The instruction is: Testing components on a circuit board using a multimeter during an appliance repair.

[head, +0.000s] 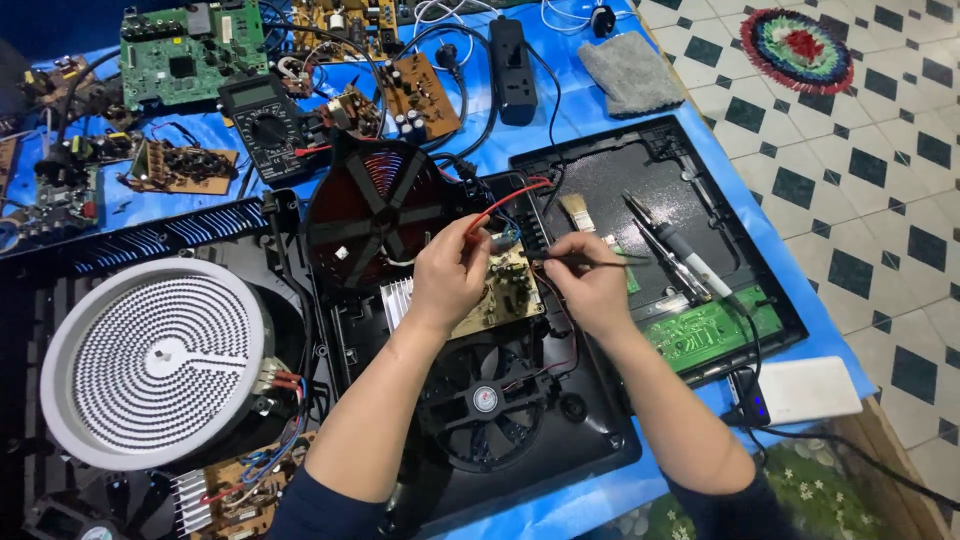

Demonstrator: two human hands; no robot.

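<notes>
— Two hands over the opened cooker, both at the centre of the view. What does each one have?

— Left hand point(450, 275): fingers pinched on a red probe point(503, 207), its lead running up toward 1 o'clock. Right hand point(590, 282): fingers pressed together on a black probe point(590, 263) that lies nearly level, its free end pointing to 3 o'clock. Both tips meet the tan circuit board point(505, 295) that sits between the hands.

— Where does that board sit?

— Inside the black cooker base point(560, 440). Round cooling fan point(482, 400) just below it at 6 o'clock, finned heat sink point(397, 297) touching its 9 o'clock edge, dark coil disc point(378, 212) at 11 o'clock.

— Surroundings?

— White ring heater point(160, 360) well off at 9 o'clock. Multimeter point(266, 125) up at 11 o'clock among loose boards. Black power strip point(512, 68) at 12 o'clock, grey cloth point(630, 72) at 1 o'clock. At 3 o'clock, a black glass top panel point(640, 185) lies face down with a small brush point(577, 212), a soldering iron point(672, 250) and a green board point(712, 328) on it. White power pack point(800, 390) at 4 o'clock. All on a blue table cover point(570, 110); chequered floor point(880, 200) to the right.
</notes>
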